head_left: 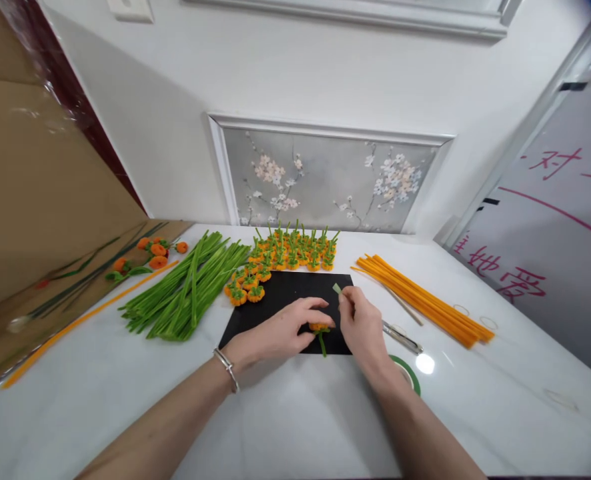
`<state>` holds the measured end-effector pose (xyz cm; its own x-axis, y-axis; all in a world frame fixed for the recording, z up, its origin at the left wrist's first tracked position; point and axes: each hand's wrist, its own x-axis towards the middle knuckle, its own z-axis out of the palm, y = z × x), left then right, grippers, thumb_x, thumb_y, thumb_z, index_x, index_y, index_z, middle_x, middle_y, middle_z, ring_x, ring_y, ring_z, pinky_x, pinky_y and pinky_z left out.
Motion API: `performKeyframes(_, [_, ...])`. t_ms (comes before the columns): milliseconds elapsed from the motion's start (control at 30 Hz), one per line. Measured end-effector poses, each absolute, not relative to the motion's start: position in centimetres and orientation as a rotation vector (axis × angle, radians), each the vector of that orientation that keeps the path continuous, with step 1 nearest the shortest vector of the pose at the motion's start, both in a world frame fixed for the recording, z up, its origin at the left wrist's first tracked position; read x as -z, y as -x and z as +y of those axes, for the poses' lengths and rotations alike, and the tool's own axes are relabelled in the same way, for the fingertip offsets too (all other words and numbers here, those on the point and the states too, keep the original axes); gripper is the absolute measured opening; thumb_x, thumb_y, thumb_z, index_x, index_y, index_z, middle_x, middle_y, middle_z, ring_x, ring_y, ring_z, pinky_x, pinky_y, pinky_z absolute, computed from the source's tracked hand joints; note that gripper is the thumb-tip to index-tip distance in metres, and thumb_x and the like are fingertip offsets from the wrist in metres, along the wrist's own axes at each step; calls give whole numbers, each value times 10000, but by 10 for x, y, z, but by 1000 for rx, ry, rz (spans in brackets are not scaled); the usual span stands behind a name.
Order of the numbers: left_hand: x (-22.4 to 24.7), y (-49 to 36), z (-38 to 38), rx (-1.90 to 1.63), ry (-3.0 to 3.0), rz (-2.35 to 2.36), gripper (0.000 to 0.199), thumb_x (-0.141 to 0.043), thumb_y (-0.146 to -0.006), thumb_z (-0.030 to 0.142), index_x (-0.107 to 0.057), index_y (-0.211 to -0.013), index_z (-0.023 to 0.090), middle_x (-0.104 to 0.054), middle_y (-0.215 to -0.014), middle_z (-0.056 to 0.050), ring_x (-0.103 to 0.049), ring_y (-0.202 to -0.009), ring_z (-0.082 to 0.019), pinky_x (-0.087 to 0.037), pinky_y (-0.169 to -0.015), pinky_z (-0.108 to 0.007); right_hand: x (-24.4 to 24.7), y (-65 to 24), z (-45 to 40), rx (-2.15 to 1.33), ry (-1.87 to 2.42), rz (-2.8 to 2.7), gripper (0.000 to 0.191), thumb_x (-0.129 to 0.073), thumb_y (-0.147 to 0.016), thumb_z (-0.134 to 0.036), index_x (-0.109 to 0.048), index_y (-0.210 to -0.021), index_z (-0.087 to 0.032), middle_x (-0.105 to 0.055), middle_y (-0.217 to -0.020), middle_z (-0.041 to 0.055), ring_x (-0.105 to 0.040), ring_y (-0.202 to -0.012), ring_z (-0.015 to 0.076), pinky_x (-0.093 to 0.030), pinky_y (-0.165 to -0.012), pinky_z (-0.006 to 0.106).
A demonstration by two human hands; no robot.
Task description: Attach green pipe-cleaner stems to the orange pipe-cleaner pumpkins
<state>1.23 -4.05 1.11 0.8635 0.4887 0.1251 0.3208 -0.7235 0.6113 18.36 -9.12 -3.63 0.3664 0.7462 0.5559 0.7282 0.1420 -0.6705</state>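
Over the black mat, my left hand has its fingers curled round a small orange flower with a green stem pointing toward me. My right hand, just to its right, pinches a short pale green strip between thumb and finger. Several orange flowers with green stems stand at the mat's back edge, and more lie at its back left corner. A roll of green tape is partly hidden by my right wrist.
Green fuzzy stems lie in a pile on the left, orange ones on the right. Metal scissors or tweezers lie beside my right hand. Finished-looking orange flowers rest on cardboard at far left. A wall stands behind the white table.
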Motion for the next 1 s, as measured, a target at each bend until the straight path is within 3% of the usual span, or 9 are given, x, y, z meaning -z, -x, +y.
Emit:
performKeyframes(167, [3, -21, -37, -480, -2410, 633, 447, -412, -749, -14, -723, -976, 213, -630, -1197, -76, -618, -1049, -194, -459, -952, -335, 32, -183, -94, -62, 1566, -1351, 178, -414, -921, -293, -556, -869, -198, -581, -693, 6, -511, -586, 147, -414, -600, 263])
performKeyframes(267, [6, -20, -35, -618, -2062, 743, 367, -495, -744, 40, -715, -1002, 181, -683, -1085, -75, -648, -947, -182, -497, -898, -319, 26, -181, -98, -115, 1483, -1360, 168, -457, -909, -304, -567, -844, -194, -581, -731, 17, -510, -621, 144, -422, -606, 261])
performKeyframes(467, [-8, -10, -44, -565, -1481, 759, 296, -589, -804, 209, -680, -1079, 152, -706, -1003, -78, -661, -908, -173, -528, -865, -324, 20, -178, -107, -443, 1364, -1351, 173, -501, -908, -335, -585, -852, -194, -536, -666, -16, -470, -568, 116, -386, -512, 227])
performKeyframes(700, [-11, -11, -45, -666, -1680, 788, 211, -609, -793, 258, -699, -945, 143, -682, -884, -53, -625, -771, -150, -521, -725, -278, 12, -177, -111, -261, 1392, -1515, 145, -512, -896, -236, -612, -802, -188, -585, -713, 7, -504, -597, 122, -392, -553, 241])
performKeyframes(1000, [-4, -17, -47, -713, -1606, 767, 288, -628, -751, 205, -590, -1032, 158, -651, -931, -61, -644, -793, -166, -548, -726, -308, 11, -174, -113, -142, 1378, -1630, 153, -492, -883, -137, -598, -786, -189, -580, -738, 16, -538, -614, 122, -430, -575, 226])
